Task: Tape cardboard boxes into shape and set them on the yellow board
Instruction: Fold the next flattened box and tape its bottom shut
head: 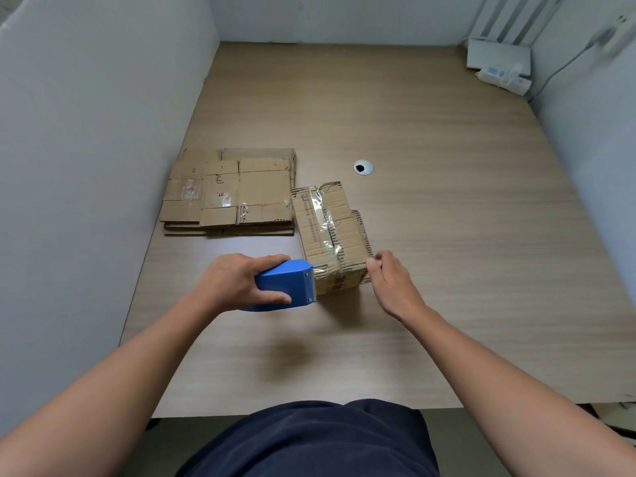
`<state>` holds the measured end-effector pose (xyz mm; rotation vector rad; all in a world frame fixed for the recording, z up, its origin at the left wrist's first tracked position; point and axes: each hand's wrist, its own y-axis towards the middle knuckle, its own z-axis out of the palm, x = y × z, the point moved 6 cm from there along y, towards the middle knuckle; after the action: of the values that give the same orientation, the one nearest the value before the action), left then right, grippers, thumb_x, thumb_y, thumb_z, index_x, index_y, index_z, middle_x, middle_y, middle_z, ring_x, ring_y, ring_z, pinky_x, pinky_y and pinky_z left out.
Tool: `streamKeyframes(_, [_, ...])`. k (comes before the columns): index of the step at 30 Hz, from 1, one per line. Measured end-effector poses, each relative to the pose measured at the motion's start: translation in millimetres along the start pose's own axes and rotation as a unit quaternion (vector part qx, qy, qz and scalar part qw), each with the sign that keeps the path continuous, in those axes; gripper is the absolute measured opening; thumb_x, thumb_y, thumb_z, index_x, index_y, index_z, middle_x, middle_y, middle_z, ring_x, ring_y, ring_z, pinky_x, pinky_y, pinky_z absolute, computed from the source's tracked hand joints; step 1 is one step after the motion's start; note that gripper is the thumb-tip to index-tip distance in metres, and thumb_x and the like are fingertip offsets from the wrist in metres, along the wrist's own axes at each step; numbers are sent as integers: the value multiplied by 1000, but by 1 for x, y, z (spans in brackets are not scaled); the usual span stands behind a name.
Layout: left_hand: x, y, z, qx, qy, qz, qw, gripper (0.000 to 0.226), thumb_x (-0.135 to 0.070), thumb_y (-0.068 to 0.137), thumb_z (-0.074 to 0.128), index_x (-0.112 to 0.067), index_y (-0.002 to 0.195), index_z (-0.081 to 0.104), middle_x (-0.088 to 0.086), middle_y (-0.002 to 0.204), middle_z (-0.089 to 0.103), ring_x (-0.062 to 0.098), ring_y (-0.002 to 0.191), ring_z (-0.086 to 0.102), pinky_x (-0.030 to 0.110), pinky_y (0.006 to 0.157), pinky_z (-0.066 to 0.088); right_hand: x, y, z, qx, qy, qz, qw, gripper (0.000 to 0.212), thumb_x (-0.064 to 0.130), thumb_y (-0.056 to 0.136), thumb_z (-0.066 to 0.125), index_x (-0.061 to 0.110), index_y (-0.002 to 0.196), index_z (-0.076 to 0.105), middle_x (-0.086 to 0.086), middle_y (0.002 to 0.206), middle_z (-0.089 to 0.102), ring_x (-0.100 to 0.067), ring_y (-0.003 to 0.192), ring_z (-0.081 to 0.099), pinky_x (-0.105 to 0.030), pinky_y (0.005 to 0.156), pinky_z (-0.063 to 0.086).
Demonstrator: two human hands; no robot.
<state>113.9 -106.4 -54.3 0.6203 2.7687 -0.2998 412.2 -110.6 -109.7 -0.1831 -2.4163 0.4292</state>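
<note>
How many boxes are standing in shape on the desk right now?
1. The formed box stands mid-desk, between the left hand holding the blue tape dispenser and the right hand at its near corner. Flat cardboard lies stacked to its left; no other seems hidden.

A blue tape dispenser [287, 285], brown cardboard box [332, 235] with glossy clear tape, and a pale wood-grain surface [430, 201].

Office cubicle set up as a packing desk.
Grey partitions [86, 132] wall in a wood-grain counter [430, 242] with a cable grommet [363, 167]; a router [499, 54] and power strip [503, 79] sit in the far corner, flat boxes [229, 192] stacked at left.
</note>
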Motion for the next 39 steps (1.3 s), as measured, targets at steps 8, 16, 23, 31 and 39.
streamKeyframes(8, [2, -5, 3, -10, -2, -5, 1000, 110, -108, 58, 14, -48, 143, 51, -8, 96, 76, 19, 79, 67, 33, 73, 54, 46, -6, -3, -87, -98, -294, 947, 61, 36, 103, 34, 7, 156, 34, -10, 162, 32, -24, 154, 20, -41, 125, 21])
streamKeyframes(16, [13, -12, 5, -5, -49, -29, 998, 99, -105, 63, 30, -51, 144, 46, -10, 102, 75, 15, 80, 67, 36, 74, 57, 41, 11, 29, -112, -98, -342, 928, 61, 38, 105, 40, 4, 156, 33, -11, 165, 27, -27, 156, 16, -48, 124, 25])
streamKeyframes(23, [6, -10, -7, -21, -45, -21, 999, 102, -105, 62, 26, -46, 141, 53, -8, 93, 75, 19, 74, 65, 30, 67, 51, 51, 10, 18, -156, -274, -398, 861, 56, 50, 99, 42, 24, 148, 51, -16, 152, 46, -33, 143, 36, -53, 118, 27])
streamKeyframes(31, [4, -11, -5, -11, -26, -17, 999, 108, -107, 61, 20, -44, 142, 53, -5, 93, 75, 18, 75, 65, 29, 68, 50, 97, 12, 34, -59, -354, -547, 756, 66, 38, 96, 41, 8, 154, 39, -15, 158, 39, -34, 149, 31, -49, 124, 18])
streamKeyframes(39, [13, -17, -7, -1, -75, -74, 994, 106, -109, 55, 26, -50, 139, 53, -10, 94, 74, 18, 75, 63, 33, 73, 55, 82, 18, 43, -45, -361, -481, 798, 58, 50, 107, 24, 22, 159, 28, -7, 162, 35, -24, 151, 30, -46, 123, 19])
